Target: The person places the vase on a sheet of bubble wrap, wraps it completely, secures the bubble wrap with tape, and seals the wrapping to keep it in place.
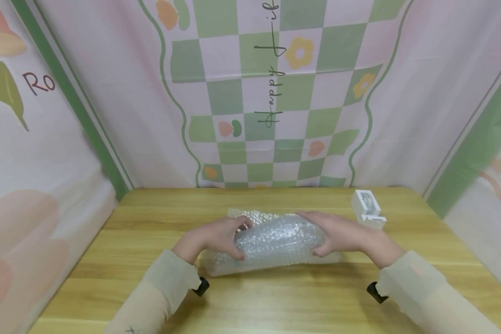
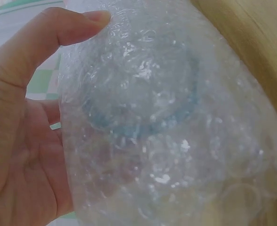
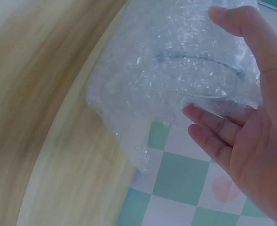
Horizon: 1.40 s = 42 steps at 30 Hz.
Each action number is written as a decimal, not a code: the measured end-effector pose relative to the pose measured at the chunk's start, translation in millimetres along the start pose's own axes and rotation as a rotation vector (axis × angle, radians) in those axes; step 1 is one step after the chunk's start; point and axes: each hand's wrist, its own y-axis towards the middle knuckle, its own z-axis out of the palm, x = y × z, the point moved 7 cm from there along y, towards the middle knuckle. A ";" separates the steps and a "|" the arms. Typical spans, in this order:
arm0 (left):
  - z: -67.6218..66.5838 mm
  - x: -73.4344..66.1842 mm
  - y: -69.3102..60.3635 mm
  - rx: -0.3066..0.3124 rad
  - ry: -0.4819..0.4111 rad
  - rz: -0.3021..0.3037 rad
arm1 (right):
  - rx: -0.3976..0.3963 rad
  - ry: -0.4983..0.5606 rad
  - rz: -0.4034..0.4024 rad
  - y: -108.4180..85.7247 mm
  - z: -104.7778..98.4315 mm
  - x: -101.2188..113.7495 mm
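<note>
Head view: tabletop (image 1: 292, 301) beneath your grips, bubble wrap (image 1: 277, 241) between left grip (image 1: 223, 237) and right grip (image 1: 340, 233), both clasping it. Rolling around the clear item (image 3: 201, 77) looks mostly done; fastening seems left, tape (image 1: 368, 204) beyond the right grip untouched.

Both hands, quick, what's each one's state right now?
Left hand: holding the clear, cylindrical bubble-wrap bundle by its left side.
Right hand: holding that bundle's right side.

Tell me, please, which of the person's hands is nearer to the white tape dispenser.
Right. The right hand holds the right end of the bubble wrap, just left and in front of the tape dispenser; the left hand, at the wrap's left end, is farther left.
</note>
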 end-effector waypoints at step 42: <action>3.0 0.5 -1.7 0.003 -0.018 0.013 | -0.330 -0.473 -0.145 -1.8 16.5 25.9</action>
